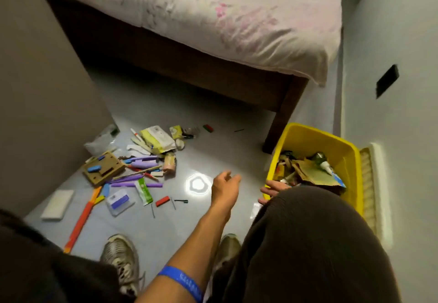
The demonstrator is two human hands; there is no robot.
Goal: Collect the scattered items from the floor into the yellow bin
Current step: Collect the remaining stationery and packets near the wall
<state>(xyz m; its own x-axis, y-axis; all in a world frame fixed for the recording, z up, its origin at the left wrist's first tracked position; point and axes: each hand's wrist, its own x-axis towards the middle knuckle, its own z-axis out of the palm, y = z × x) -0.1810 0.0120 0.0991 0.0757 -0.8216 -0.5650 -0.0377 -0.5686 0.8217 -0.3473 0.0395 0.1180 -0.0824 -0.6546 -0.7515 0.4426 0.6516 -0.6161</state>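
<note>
The yellow bin (315, 136) already holds cardboard and scraps, but most items (132, 170) lie on the floor near the bed. The left hand (225, 184) hangs relaxed and empty; the right hand (272, 192), half hidden by a knee, seems released.

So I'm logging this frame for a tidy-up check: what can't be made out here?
- Right hand, head view: the knee hides most of it, so its grip is unclear.
- Yellow bin: the knee covers its near corner, and its contents are a blurred jumble.
- Left hand: motion-blurred, though it appears empty.
- Floor pile: labels too small to read.
- Orange strip: the dark clothing hides its near end.
</note>
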